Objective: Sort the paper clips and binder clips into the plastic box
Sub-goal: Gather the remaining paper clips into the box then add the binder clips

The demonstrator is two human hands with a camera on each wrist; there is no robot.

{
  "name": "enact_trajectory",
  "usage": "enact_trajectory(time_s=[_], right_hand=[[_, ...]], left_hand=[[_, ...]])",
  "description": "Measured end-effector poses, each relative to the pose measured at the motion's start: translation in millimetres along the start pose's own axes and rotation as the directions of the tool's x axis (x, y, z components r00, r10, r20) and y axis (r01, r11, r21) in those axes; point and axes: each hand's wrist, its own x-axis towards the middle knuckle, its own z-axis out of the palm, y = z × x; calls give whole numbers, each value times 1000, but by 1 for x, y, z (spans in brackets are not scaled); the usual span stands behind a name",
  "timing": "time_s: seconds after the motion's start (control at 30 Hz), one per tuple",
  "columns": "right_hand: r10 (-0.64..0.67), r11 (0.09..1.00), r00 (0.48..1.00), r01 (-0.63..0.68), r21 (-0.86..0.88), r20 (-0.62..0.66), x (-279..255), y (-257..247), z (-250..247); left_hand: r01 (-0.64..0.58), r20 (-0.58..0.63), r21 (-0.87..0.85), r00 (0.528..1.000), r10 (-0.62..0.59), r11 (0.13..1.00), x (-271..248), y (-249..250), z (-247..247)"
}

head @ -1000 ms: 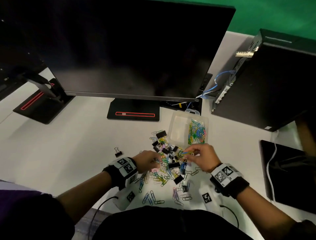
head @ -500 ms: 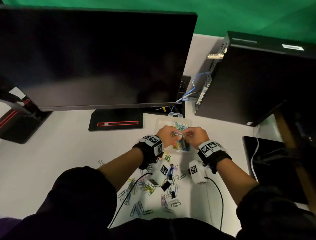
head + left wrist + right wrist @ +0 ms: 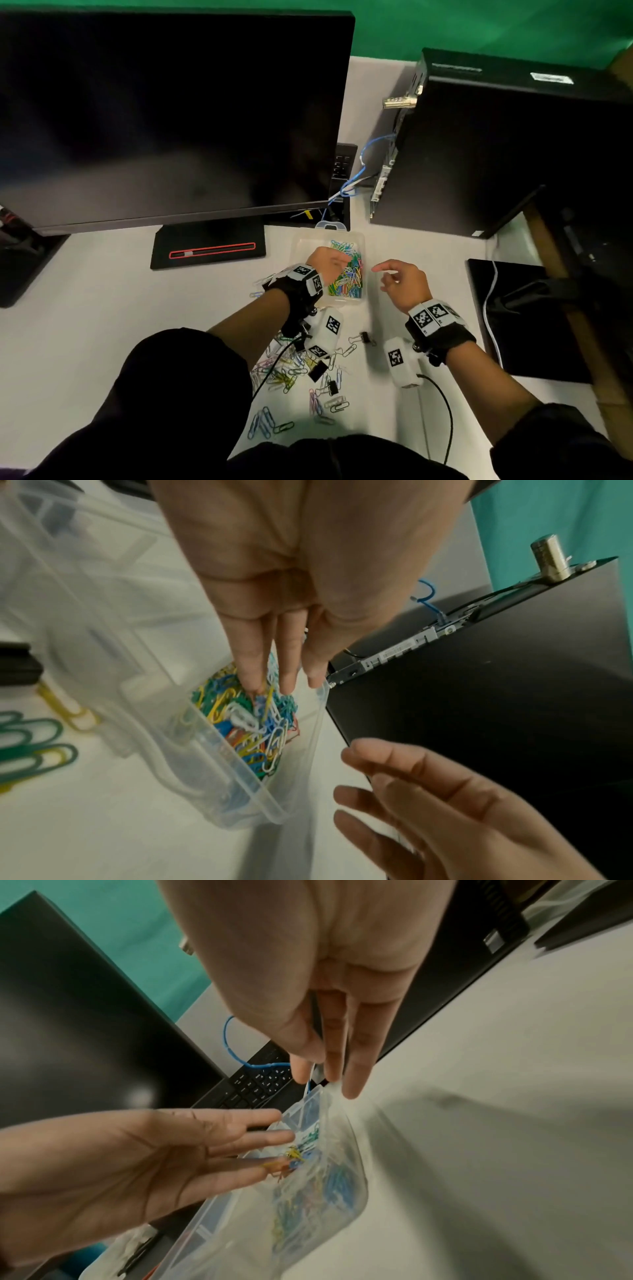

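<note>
The clear plastic box (image 3: 298, 247) stands in front of the monitor foot, its right compartment full of coloured paper clips (image 3: 346, 278). My left hand (image 3: 335, 263) hovers over that compartment; in the left wrist view its straight fingers (image 3: 254, 666) point down at the clips (image 3: 253, 723) and hold nothing. My right hand (image 3: 394, 274) floats just right of the box, fingers relaxed and empty. More loose paper clips (image 3: 291, 373) and black binder clips (image 3: 318, 370) lie on the table nearer my body, partly hidden by my left arm.
A large monitor (image 3: 164, 113) and its foot (image 3: 209, 248) stand behind the box, with a keyboard (image 3: 342, 161) and a blue cable (image 3: 363, 168). A black computer case (image 3: 496, 147) stands at the right and a dark pad (image 3: 527, 318) beside it. A lone binder clip (image 3: 365, 337) lies between my wrists.
Both hands went from the loose pile up to the box carrying clips. The clips have since been let go, and the right hand has drawn away to the right of the box.
</note>
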Motion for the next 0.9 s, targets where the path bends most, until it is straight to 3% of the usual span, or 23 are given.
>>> enact_trajectory(time_s=[0.17,0.3,0.37,0.47,0.6,0.7,0.9], right_hand=[[-47,999,998,47,-6,49,-23,-4,8],[-157,986,977,163,-29,146,-48,-5,27],[-194,978,953,205,-27,233,-60,-6,38],[-198,973,904,227,-33,378,-77,-7,56],[-175,939,856,294,-180,486,-89,-12,74],[-136,911,859,305,-279,494,-95,-16,82],[-113,891,880,295,-345,461,-101,-19,90]], left_hand=[[-124,34,50,992,122,991,-25,14,-24],[-173,-47,291,980,195,941,-61,10,-31],[-172,-20,474,978,205,863,-78,-1,-39],[-208,81,735,972,221,646,-94,-24,-51],[-214,185,843,977,107,494,-103,-50,-57],[-262,270,888,962,32,378,-103,-62,-53],[-300,315,899,949,5,318,-105,-68,-42]])
